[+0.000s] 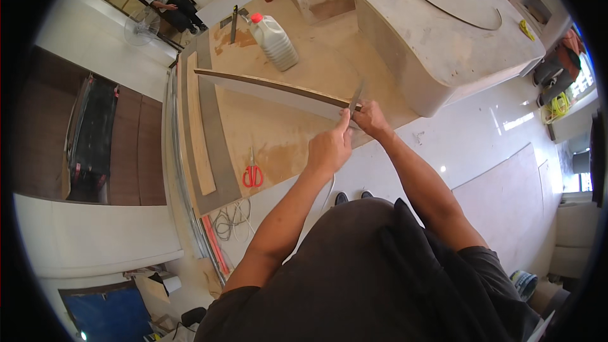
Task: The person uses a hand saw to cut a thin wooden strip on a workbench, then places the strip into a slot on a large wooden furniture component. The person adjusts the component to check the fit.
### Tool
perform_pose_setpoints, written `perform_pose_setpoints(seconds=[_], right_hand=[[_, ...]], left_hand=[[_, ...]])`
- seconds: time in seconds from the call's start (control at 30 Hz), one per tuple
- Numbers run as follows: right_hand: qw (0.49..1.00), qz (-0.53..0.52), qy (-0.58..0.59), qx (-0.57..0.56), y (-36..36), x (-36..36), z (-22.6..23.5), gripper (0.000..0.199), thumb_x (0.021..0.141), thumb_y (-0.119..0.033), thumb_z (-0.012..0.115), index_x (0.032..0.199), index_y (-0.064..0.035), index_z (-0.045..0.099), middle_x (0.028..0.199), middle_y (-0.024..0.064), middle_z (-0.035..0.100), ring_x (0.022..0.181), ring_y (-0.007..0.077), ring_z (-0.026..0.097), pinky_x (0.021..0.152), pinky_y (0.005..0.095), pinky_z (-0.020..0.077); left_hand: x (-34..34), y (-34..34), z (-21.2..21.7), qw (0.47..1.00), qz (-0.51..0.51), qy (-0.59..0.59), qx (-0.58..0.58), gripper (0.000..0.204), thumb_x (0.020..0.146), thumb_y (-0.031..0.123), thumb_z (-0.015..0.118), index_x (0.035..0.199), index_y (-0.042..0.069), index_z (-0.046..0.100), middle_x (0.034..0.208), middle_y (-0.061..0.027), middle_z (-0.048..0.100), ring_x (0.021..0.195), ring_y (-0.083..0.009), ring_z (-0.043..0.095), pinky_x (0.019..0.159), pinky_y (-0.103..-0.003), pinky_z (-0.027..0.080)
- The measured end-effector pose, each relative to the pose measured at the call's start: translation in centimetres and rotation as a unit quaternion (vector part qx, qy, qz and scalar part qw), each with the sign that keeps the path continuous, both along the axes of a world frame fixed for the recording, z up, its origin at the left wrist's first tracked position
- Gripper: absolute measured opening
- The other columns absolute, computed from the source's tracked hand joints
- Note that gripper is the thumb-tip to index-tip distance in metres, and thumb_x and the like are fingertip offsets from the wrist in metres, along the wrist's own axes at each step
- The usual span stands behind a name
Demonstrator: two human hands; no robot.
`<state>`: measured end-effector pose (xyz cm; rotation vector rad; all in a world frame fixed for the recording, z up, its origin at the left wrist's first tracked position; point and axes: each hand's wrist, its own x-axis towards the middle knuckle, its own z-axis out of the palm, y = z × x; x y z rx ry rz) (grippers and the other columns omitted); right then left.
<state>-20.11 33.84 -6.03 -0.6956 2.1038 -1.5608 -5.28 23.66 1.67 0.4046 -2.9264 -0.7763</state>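
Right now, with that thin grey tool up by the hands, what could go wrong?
The thin grey tool is very close to the left hand and the right hand, so a slip might nick one. The long narrow board stands on edge and could tip if let go. The red-handled scissors lie near the edge of the table; a bump might knock them off.
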Motion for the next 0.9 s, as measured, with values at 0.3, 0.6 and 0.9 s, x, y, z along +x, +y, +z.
perform_pose_setpoints(seconds=[0.3, 0.6, 0.9], right_hand=[[0.995, -0.005, 0.071, -0.068, 0.1, -0.4, -0.6, 0.035, 0.087, -0.019, 0.075, 0.115, 0.0007, 0.075, 0.075, 0.0079, 0.07, 0.065, 0.0128, 0.06, 0.061, 0.0338, 0.0497], [0.997, -0.003, 0.015, -0.078, 0.2, -0.8, -0.9, 0.039, 0.087, -0.026, 0.078, 0.117, -0.0018, 0.075, 0.07, 0.0069, 0.067, 0.064, 0.0122, 0.054, 0.059, 0.034, 0.0463], [0.996, 0.012, 0.058, -0.071, 0.3, 0.4, 0.8, 0.04, 0.086, -0.025, 0.077, 0.119, -0.0024, 0.075, 0.071, 0.0055, 0.067, 0.064, 0.0123, 0.055, 0.061, 0.0345, 0.048]], left_hand=[[1.8, 0.5, 0.8, 0.999, -0.003, -0.032, 0.004, 0.052, 0.1, 0.032, 0.056, 0.15, 0.02, 0.052, 0.083, -0.0244, 0.07, 0.078, -0.0447, 0.068, 0.071, -0.054, 0.053], [1.1, -0.9, 0.5, 1.0, 0.009, -0.018, -0.001, 0.053, 0.1, 0.031, 0.055, 0.151, 0.017, 0.051, 0.081, -0.0241, 0.069, 0.076, -0.0446, 0.068, 0.07, -0.053, 0.053], [-3.3, -3.2, 0.8, 0.999, 0.046, 0.005, -0.01, 0.052, 0.101, 0.03, 0.054, 0.15, 0.015, 0.051, 0.082, -0.0243, 0.069, 0.08, -0.0446, 0.069, 0.073, -0.053, 0.053]])
